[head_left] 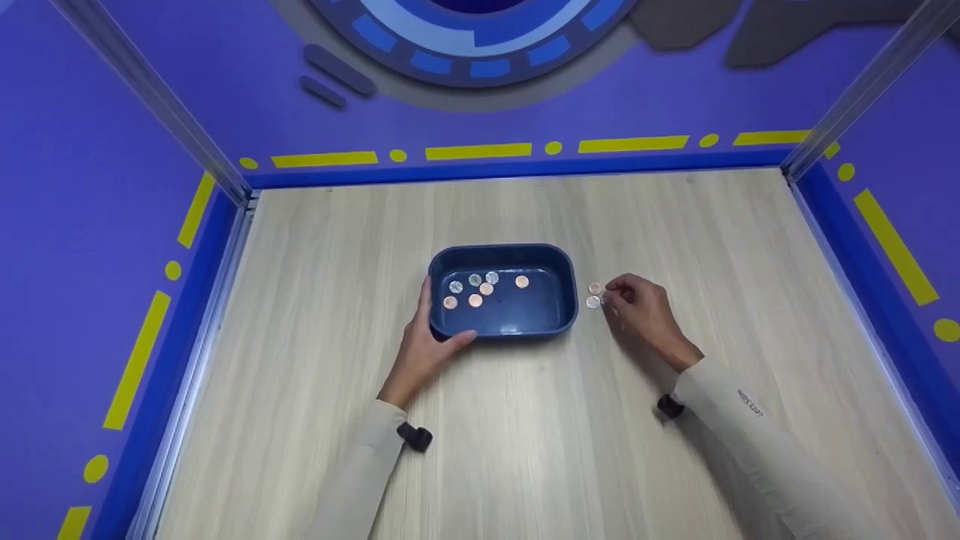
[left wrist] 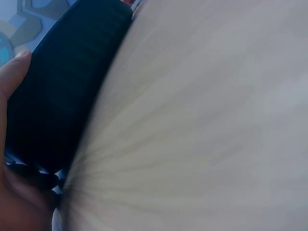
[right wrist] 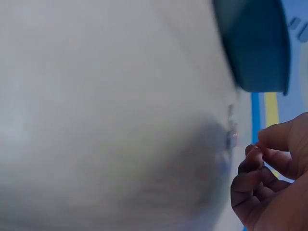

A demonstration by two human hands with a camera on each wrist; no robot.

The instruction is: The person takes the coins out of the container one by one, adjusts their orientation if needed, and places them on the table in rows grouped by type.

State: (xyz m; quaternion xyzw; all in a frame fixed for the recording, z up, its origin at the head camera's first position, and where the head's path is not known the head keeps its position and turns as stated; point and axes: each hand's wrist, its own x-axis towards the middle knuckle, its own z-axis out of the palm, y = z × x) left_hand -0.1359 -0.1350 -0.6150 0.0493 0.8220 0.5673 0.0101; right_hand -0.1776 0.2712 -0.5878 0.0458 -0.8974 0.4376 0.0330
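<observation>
Bench, pale wood. Dark blue box on it, between the hands. Left hand grips box at left end, thumb on near rim. Inside: seven coins, four copper, three silver, mostly toward left. Copper coin and silver coin lie just right of box. Right hand beside them, fingers curled, thumb meeting fingertips; cannot tell whether it pinches a coin.
</observation>
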